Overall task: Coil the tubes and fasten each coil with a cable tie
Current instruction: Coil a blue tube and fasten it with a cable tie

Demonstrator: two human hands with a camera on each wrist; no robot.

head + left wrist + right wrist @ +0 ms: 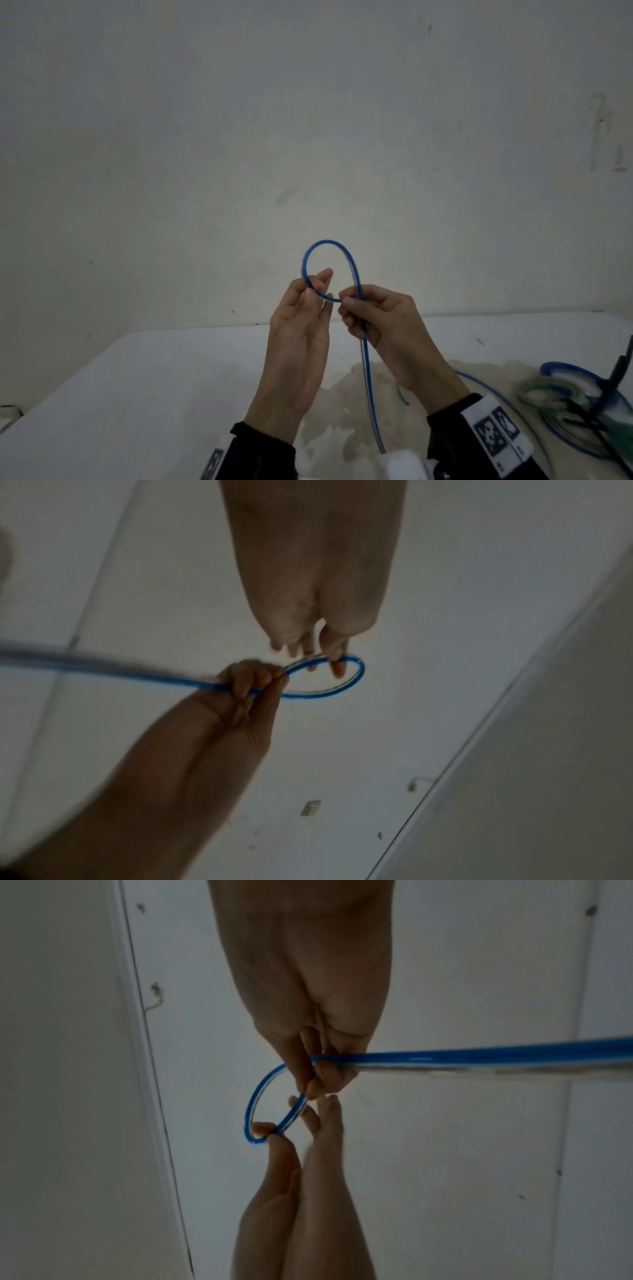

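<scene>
Right hand [371,317] pinches the tube [327,242] loop's crossing, left hand [303,318] pinching its side; keep later turns matching.

A thin, flexible plastic tube [349,260], bright blue with a pale silvery streak along its length, loops at the centre of the head view; the same blue and silver show in both wrist views. A pale off-white painted wall [205,137], faintly grey-smudged, fills the upper frame. Below it lies a white tabletop [137,394] with a beige, blotchy stain [342,411] at lower centre. At lower right sit a coiled blue tube [565,370], a pale green and whitish coil [541,394] and thin black cable ties [589,421]. Black sleeves [260,455] carry white bands printed with black square-patterned markers [493,435].
</scene>
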